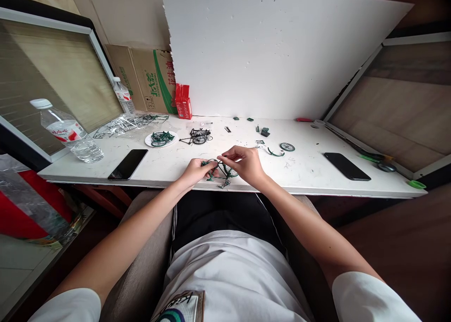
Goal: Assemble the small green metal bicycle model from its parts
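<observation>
White shirt cloth (239, 275) occupies six o'clock, nearest the lens; beyond it the white table (303, 172) spans nine to three o'clock. At its near edge, the left hand (198, 169), at nine o'clock, grasps a model bicycle (225, 173), while the right hand's (244, 164) fingertips, at one o'clock, meet its top, whether gripping cannot be told. From the bicycle, a parts-laden plate (147, 139) lies at ten o'clock, a loose wheel (287, 147) at two.

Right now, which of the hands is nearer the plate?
Left. The left hand, holding the model bike, is right of the plate and closer to the body; the right hand is farther right, beyond the left.
</observation>
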### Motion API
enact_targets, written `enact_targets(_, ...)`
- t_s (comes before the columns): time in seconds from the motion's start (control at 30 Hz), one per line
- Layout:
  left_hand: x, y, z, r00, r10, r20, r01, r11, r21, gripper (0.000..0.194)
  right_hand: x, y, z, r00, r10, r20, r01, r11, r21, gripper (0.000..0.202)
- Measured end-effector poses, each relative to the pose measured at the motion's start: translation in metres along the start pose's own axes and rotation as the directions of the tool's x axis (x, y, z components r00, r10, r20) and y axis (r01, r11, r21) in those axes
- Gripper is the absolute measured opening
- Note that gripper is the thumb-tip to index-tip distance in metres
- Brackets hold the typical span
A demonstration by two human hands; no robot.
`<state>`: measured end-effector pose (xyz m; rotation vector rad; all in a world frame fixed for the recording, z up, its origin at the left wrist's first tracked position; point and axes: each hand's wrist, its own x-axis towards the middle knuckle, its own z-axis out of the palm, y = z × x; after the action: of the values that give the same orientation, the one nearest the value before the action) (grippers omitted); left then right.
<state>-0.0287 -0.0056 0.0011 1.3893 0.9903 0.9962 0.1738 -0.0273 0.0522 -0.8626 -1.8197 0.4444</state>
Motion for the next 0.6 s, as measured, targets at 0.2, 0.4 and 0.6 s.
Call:
enact_targets(0.2, -0.0007, 0.0009, 0.0006, 1.0, 0.002, -0.019, -0.002, 1.0, -0.003, 0.046, -0.0003, 0.0001, 0.0007, 1.0, 0.01, -0.006, -0.01, 1.0, 0.021, 0.047)
enact_targets(0.4, -0.0014, 0.0029, 0.0021, 0.999, -0.017, -0.034, 0.017, 1.0, -0.012, 0.044, -0.0012, -0.0011, 0.0018, 0.999, 0.054, -0.007, -0.054, 0.998, 0.027, 0.05)
enact_targets(0.6, -0.0049, 0.0062, 0.0023, 0.998, -0.049, -0.03, 0.046, 0.996, -0.078, 0.043, -0.0018, 0.002, 0.0029, 0.998, -0.01, -0.055, 0.007, 0.999, -0.048, 0.044)
